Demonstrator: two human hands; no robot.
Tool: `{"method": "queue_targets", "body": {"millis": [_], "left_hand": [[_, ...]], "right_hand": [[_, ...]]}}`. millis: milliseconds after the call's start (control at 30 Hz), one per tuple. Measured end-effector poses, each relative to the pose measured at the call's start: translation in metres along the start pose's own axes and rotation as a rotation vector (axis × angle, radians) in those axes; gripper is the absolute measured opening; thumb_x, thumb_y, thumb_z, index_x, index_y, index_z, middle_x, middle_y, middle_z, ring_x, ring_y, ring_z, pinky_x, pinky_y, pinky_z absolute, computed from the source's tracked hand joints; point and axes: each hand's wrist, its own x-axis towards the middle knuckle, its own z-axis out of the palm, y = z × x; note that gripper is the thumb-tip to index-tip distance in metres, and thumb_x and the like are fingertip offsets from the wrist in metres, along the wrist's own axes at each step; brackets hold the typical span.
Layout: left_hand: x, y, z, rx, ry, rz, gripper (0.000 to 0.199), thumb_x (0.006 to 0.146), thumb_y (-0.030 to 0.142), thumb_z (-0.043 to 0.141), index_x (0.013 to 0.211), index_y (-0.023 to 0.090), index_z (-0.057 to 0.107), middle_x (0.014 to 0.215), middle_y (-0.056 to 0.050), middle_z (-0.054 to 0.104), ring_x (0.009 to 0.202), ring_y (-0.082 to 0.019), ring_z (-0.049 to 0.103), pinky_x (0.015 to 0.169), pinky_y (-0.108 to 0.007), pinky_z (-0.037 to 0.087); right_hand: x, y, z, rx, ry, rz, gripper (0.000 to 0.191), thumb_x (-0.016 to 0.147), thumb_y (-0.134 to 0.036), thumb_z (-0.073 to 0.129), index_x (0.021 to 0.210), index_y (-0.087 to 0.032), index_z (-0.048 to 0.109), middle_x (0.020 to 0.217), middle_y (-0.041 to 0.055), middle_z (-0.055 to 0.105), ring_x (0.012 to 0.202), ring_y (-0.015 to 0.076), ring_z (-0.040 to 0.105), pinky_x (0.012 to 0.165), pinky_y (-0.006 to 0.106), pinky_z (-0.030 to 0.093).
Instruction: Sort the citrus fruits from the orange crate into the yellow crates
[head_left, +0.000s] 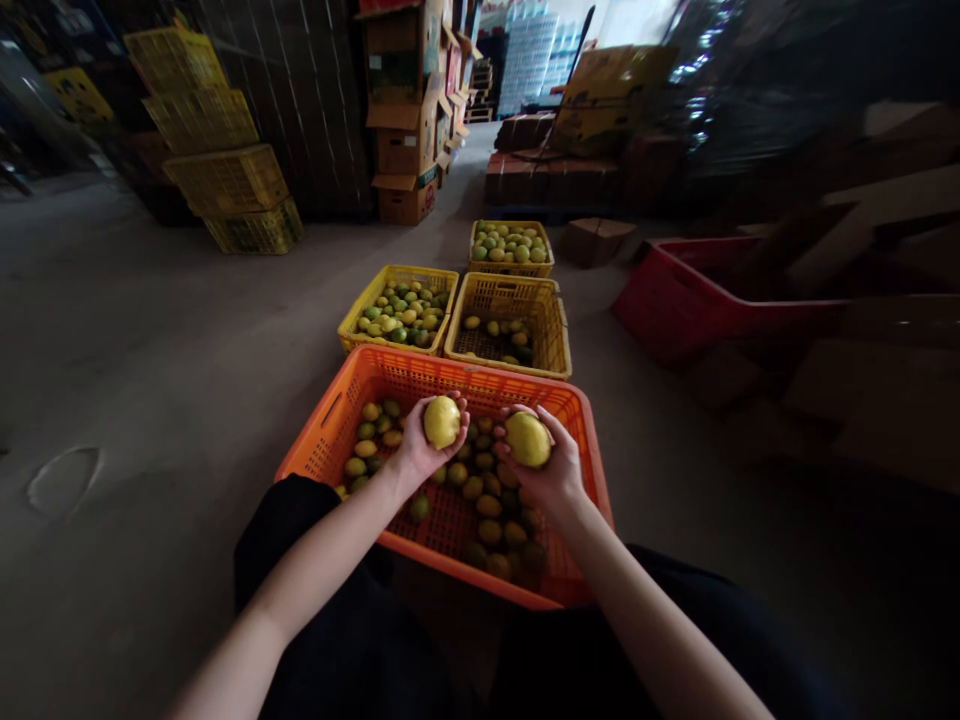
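Observation:
Above the orange crate [322,425], my left hand [422,443] holds a yellow lemon [442,422] with its fingers curled round it. To the right, my right hand [561,470] grips a larger yellow lemon [528,440]. The two hands are apart, both with palms turned up. Below them, several yellow and green fruits [489,506] lie on the bottom of the orange crate, some hidden by my hands and forearms.
Beyond the orange crate stand a yellow crate full of fruit [405,312], a yellow crate with fewer fruits [551,325] and a third filled one [511,245]. A red bin [660,305] is at right; stacked yellow crates [229,180] stand back left.

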Motion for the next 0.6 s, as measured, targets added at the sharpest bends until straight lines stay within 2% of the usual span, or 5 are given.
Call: {"method": "queue_targets", "body": {"millis": [267, 433, 533, 600], "left_hand": [[0.001, -0.001, -0.001, 0.005, -0.008, -0.016, 0.031, 0.078, 0.022, 0.046, 0.105, 0.016, 0.060, 0.081, -0.005, 0.067, 0.068, -0.016, 0.063, 0.053, -0.025, 0.052], [-0.001, 0.001, -0.001, 0.000, -0.006, 0.000, 0.031, 0.077, 0.022, 0.046, 0.104, 0.016, 0.060, 0.081, -0.005, 0.066, 0.068, -0.016, 0.063, 0.054, -0.025, 0.051], [-0.001, 0.001, -0.001, -0.001, 0.037, -0.012, 0.027, 0.076, 0.021, 0.046, 0.098, 0.015, 0.061, 0.078, -0.005, 0.066, 0.067, -0.016, 0.063, 0.053, -0.025, 0.051], [-0.001, -0.001, -0.003, -0.018, 0.101, -0.015, 0.025, 0.074, 0.020, 0.048, 0.094, 0.014, 0.062, 0.076, -0.006, 0.066, 0.067, -0.017, 0.063, 0.054, -0.026, 0.051]], "right_hand": [[-0.001, 0.000, 0.001, 0.068, 0.029, 0.046, 0.016, 0.067, -0.032, 0.060, 0.078, -0.020, 0.063, 0.079, 0.0011, 0.067, 0.063, 0.0149, 0.060, 0.049, 0.025, 0.047], [-0.002, 0.000, 0.000, 0.027, 0.000, 0.003, 0.018, 0.067, -0.034, 0.060, 0.081, -0.022, 0.063, 0.082, 0.0021, 0.067, 0.064, 0.0154, 0.060, 0.050, 0.026, 0.048], [0.004, 0.001, -0.006, 0.005, 0.042, 0.037, 0.020, 0.066, -0.033, 0.060, 0.082, -0.021, 0.063, 0.081, 0.0033, 0.068, 0.065, 0.0170, 0.062, 0.050, 0.028, 0.050], [0.011, 0.006, -0.012, -0.087, 0.080, 0.063, 0.020, 0.066, -0.033, 0.059, 0.081, -0.021, 0.063, 0.078, 0.0039, 0.068, 0.063, 0.0176, 0.062, 0.051, 0.029, 0.051]]}}
